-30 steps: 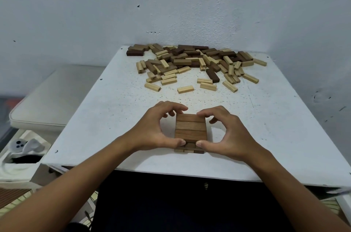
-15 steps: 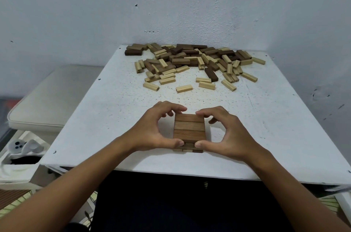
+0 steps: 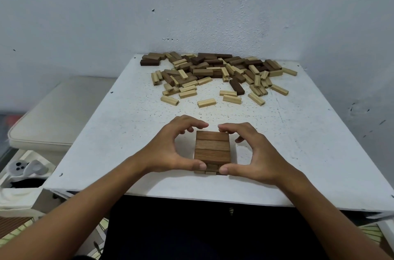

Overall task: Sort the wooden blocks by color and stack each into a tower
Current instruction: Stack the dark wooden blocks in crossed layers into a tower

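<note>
A low tower of mid-brown wooden blocks (image 3: 212, 149) stands near the front edge of the white table (image 3: 298, 142), with three blocks side by side on top. My left hand (image 3: 168, 151) and my right hand (image 3: 255, 153) cup it from either side. Both thumbs press on the tower's front face and the curled fingers reach over its back edge. At the far end lies a mixed pile of blocks (image 3: 213, 72) in light, mid-brown and dark wood. A few light blocks (image 3: 206, 102) and one dark block (image 3: 237, 87) lie loose in front of the pile.
White walls close off the table at the back and on the right. A pale cushioned seat (image 3: 53, 114) sits lower to the left. Below it stands a white bin (image 3: 12, 193) holding a grey controller (image 3: 23, 169). Bare tabletop lies between the tower and the pile.
Both hands have stayed cupped round the tower in the same place. Only the camera has shifted slightly.
</note>
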`<state>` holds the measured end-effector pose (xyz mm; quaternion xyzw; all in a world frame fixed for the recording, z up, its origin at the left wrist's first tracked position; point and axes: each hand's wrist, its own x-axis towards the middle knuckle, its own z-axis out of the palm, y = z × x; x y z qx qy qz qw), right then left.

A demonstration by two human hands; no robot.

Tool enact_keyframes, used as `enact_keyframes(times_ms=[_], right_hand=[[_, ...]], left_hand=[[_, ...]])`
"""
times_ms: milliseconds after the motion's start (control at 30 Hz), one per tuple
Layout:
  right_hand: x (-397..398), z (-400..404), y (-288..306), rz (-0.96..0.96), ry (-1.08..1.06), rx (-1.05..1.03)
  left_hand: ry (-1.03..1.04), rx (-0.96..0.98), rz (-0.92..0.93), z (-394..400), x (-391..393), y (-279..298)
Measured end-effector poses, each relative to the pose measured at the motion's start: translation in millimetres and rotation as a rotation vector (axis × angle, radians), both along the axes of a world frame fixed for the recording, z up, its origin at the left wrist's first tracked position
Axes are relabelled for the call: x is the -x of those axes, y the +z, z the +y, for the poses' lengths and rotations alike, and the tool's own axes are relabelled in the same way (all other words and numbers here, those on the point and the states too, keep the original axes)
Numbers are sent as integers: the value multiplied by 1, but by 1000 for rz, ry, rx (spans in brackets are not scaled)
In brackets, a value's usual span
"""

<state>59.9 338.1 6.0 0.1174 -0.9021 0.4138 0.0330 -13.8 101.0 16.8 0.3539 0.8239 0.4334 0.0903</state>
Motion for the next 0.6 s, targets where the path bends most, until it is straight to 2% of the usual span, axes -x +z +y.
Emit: enact_keyframes(times_ms=[300, 600], right_hand=[[22, 7, 12, 32, 5, 109], [106, 25, 27, 6, -32, 124]], left_hand=[[4, -45, -1, -4, 29, 14], [93, -48, 67, 20, 117, 27]])
